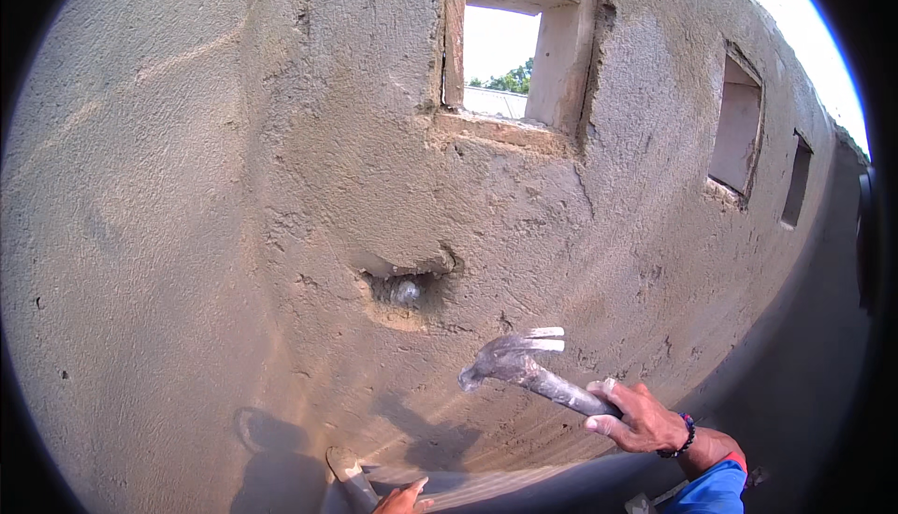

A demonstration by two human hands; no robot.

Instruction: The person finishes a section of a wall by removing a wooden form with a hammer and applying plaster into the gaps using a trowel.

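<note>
My right hand [638,417] grips the handle of a grey claw hammer [520,369], its head raised a little away from a rough plastered wall [234,187]. Up and left of the hammer head, a small chipped hole [404,288] in the plaster shows something pale and grey inside. At the lower edge my left hand [404,498] holds a metal tool that looks like a chisel [351,477], its tip low on the wall. The hand's fingers are mostly cut off by the frame edge.
A small square opening [510,56] with a concrete frame sits above the hole, sky and trees showing through it. Two more openings [737,126] follow along the wall to the right. Shadowed ground [804,374] lies at the lower right.
</note>
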